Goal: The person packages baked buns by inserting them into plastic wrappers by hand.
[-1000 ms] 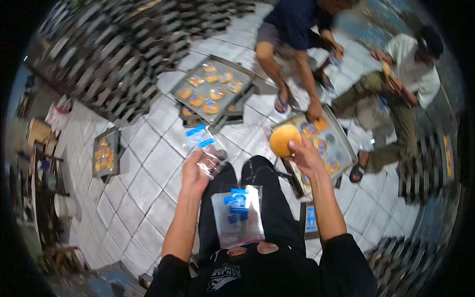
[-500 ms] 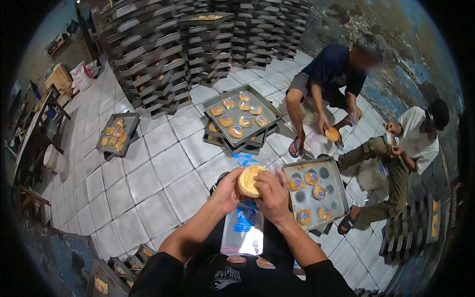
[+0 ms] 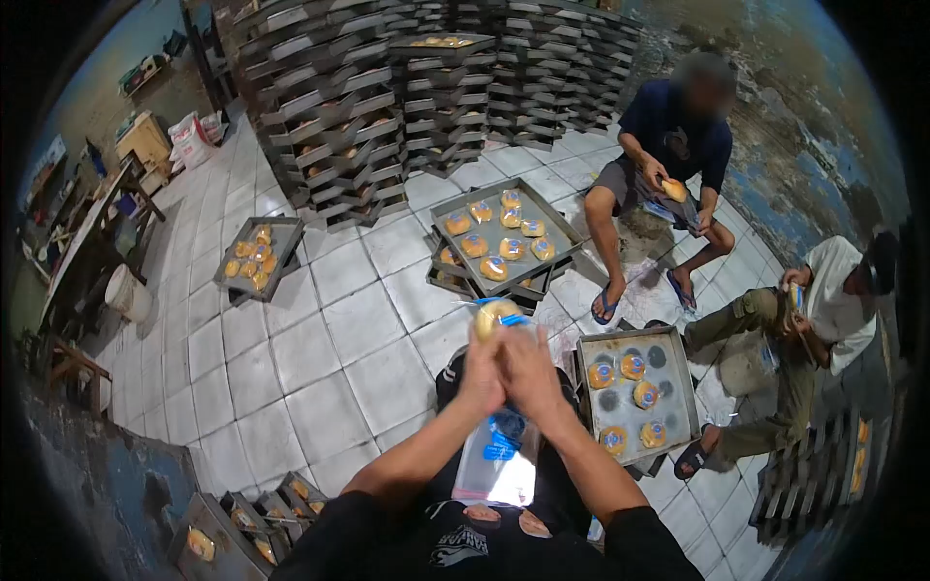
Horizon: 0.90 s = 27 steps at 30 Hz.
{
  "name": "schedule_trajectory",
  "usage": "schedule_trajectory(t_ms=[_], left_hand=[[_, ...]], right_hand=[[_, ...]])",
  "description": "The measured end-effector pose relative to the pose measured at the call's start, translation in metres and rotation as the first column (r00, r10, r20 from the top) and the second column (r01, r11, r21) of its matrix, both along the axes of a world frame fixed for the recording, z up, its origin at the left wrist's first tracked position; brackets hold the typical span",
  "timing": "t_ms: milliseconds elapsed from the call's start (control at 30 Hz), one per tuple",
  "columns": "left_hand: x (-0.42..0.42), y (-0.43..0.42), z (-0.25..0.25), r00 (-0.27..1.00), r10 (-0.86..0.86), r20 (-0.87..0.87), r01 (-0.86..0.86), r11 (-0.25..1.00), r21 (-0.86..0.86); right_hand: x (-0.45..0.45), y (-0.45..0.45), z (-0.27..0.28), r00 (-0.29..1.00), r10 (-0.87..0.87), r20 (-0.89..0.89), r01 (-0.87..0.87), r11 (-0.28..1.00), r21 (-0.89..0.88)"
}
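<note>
A round golden bun (image 3: 492, 318) with a blue-printed clear plastic bag about it sits at the far end of my two hands. My left hand (image 3: 482, 376) and my right hand (image 3: 531, 373) press together at the near side of the bun, closed on the bagged bun; motion blurs the fingers. A stack of clear plastic bags (image 3: 475, 470) with blue print lies on my lap below my wrists. Just right of my right hand, a metal tray (image 3: 675, 407) holds several wrapped buns (image 3: 645, 394).
Ahead, a tray (image 3: 513, 189) of wrapped buns tops a crooked stack. Another small tray (image 3: 229, 288) of buns lies left on the tiled floor (image 3: 300, 353). Tall tray stacks (image 3: 329, 126) stand behind. Two people sit at right, each holding a bun; a bucket (image 3: 748, 368) is beside one.
The bun has gone from bare in my fingers to inside the plastic bag. My hands have come together below it. The view has shifted, and the nearer seated person has raised their bun.
</note>
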<state>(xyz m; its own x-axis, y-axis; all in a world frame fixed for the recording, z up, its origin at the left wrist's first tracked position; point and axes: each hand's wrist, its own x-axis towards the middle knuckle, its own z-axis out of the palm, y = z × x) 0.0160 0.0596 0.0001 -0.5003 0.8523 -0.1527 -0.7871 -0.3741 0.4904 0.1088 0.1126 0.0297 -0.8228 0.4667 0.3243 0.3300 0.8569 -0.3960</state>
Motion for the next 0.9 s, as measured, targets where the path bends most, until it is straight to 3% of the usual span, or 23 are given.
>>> schedule_trajectory(t_ms=[33, 67, 167, 200, 300, 333, 367, 400, 433, 533, 567, 600, 633, 700, 800, 833, 900], left_hand=[[0.018, 0.008, 0.012, 0.966, 0.175, -0.192, -0.188, 0.981, -0.052], [0.019, 0.016, 0.005, 0.963, 0.22, -0.158, -0.234, 0.969, -0.078], [-0.012, 0.016, 0.0, 0.989, 0.03, 0.144, -0.027, 0.999, -0.022], [-0.023, 0.013, 0.007, 0.982, -0.089, 0.167, 0.085, 0.996, 0.034], [-0.027, 0.009, 0.017, 0.955, -0.173, 0.242, 0.181, 0.984, -0.011], [-0.032, 0.014, 0.004, 0.958, -0.163, 0.235, 0.171, 0.985, -0.017], [-0.038, 0.02, -0.016, 0.963, -0.15, 0.226, 0.159, 0.987, -0.022], [-0.048, 0.026, -0.026, 0.97, -0.135, 0.204, 0.142, 0.99, -0.018], [-0.06, 0.023, -0.023, 0.972, -0.098, 0.212, 0.104, 0.995, -0.013], [-0.077, -0.006, -0.003, 0.964, 0.02, 0.264, -0.009, 0.999, -0.045], [-0.072, -0.01, -0.001, 0.967, 0.034, 0.251, -0.018, 0.998, -0.068], [-0.065, -0.013, -0.002, 0.97, 0.049, 0.237, -0.028, 0.995, -0.094], [-0.059, -0.013, -0.003, 0.974, 0.064, 0.219, -0.038, 0.992, -0.117], [-0.047, -0.006, -0.014, 0.966, -0.028, 0.257, 0.06, 0.992, -0.114], [-0.067, 0.006, -0.047, 0.975, 0.003, 0.221, 0.033, 0.986, -0.163], [-0.076, -0.002, -0.04, 0.977, 0.042, 0.207, -0.009, 0.987, -0.161], [-0.082, -0.016, -0.031, 0.978, 0.094, 0.186, -0.062, 0.983, -0.173]], right_hand=[[-0.002, 0.01, -0.003, 0.998, -0.032, 0.054, 0.033, 0.999, -0.025], [-0.001, 0.014, 0.005, 0.998, 0.017, -0.056, -0.016, 1.0, 0.006], [0.013, 0.008, 0.045, 0.947, 0.217, -0.236, -0.211, 0.976, 0.051], [0.017, 0.003, 0.053, 0.936, 0.191, -0.297, -0.226, 0.97, -0.089], [0.019, -0.003, 0.033, 0.972, 0.195, -0.128, -0.23, 0.891, -0.392], [0.015, -0.001, 0.026, 0.952, 0.239, -0.188, -0.294, 0.885, -0.361], [0.024, -0.014, 0.026, 0.884, 0.384, -0.267, -0.462, 0.626, -0.629], [0.032, -0.029, 0.032, 0.783, 0.479, -0.396, -0.56, 0.268, -0.784], [0.035, -0.039, 0.035, 0.668, 0.502, -0.549, -0.568, -0.133, -0.812], [0.034, -0.049, 0.026, 0.543, 0.479, -0.69, -0.764, -0.059, -0.642], [0.038, -0.04, 0.045, 0.922, 0.218, -0.319, -0.372, 0.277, -0.886], [0.026, -0.025, 0.024, 0.93, 0.083, -0.358, -0.333, 0.6, -0.727], [0.016, -0.021, 0.018, 0.921, 0.006, -0.388, -0.302, 0.641, -0.706], [-0.001, -0.017, -0.01, 0.91, 0.195, -0.365, -0.388, 0.709, -0.589], [0.021, -0.023, 0.021, 0.821, 0.41, -0.399, -0.532, 0.294, -0.794], [0.035, -0.035, 0.04, 0.736, 0.451, -0.506, -0.542, -0.055, -0.838], [0.041, -0.03, 0.038, 0.809, 0.378, -0.451, -0.561, 0.266, -0.784]])
